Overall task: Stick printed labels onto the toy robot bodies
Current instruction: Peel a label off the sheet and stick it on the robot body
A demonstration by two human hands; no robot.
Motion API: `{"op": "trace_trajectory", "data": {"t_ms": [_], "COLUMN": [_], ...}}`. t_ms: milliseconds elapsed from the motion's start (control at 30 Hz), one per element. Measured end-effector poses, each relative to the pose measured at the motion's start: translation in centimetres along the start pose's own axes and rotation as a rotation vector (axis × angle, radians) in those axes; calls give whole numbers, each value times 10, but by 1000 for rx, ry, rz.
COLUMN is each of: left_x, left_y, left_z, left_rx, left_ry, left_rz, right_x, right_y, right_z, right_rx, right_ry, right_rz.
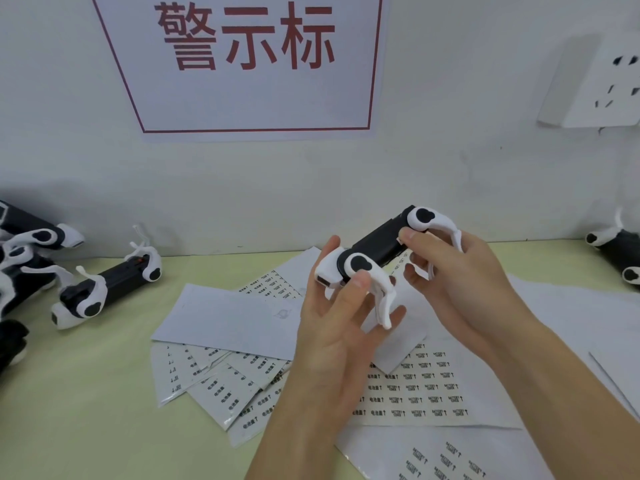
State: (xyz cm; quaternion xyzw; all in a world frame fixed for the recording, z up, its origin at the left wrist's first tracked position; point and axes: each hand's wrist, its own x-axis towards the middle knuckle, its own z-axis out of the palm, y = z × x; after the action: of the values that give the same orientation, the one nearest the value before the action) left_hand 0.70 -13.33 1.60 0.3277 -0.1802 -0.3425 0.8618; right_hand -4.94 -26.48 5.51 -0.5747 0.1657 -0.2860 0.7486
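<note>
A black toy robot body [375, 245] with white legs is held above the table, tilted up to the right. My left hand [337, 306] grips its lower left end, thumb on the black joint cap. My right hand [450, 271] grips the upper right end, its thumb pressing on the black side near the top. Sheets of printed labels [415, 389] lie on the table below the hands.
Several more robot bodies [104, 289] lie at the left, and another [620, 251] at the right edge. Loose label sheets [221, 379] overlap across the yellow-green table [86, 410]. A white wall with a red-lettered sign [249, 64] and a socket [609, 88] stands behind.
</note>
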Motion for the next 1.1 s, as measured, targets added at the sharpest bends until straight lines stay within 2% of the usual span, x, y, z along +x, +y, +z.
{"op": "trace_trajectory", "data": {"t_ms": [133, 333, 467, 800, 1100], "left_x": [1, 2, 0, -1, -1], "left_y": [0, 3, 3, 2, 6], "left_z": [1, -4, -3, -1, -1], "left_rx": [-32, -81, -96, -97, -157], "left_ry": [84, 239, 260, 309, 224], "left_rz": [48, 100, 129, 159, 108], "right_x": [0, -2, -3, 1, 1], "right_y": [5, 2, -5, -9, -14], "right_z": [-1, -4, -15, -26, -25], "right_rx": [-18, 8, -50, -105, -167], "right_ry": [-55, -151, -228, -250, -268], "right_rz": [47, 227, 269, 55, -98]}}
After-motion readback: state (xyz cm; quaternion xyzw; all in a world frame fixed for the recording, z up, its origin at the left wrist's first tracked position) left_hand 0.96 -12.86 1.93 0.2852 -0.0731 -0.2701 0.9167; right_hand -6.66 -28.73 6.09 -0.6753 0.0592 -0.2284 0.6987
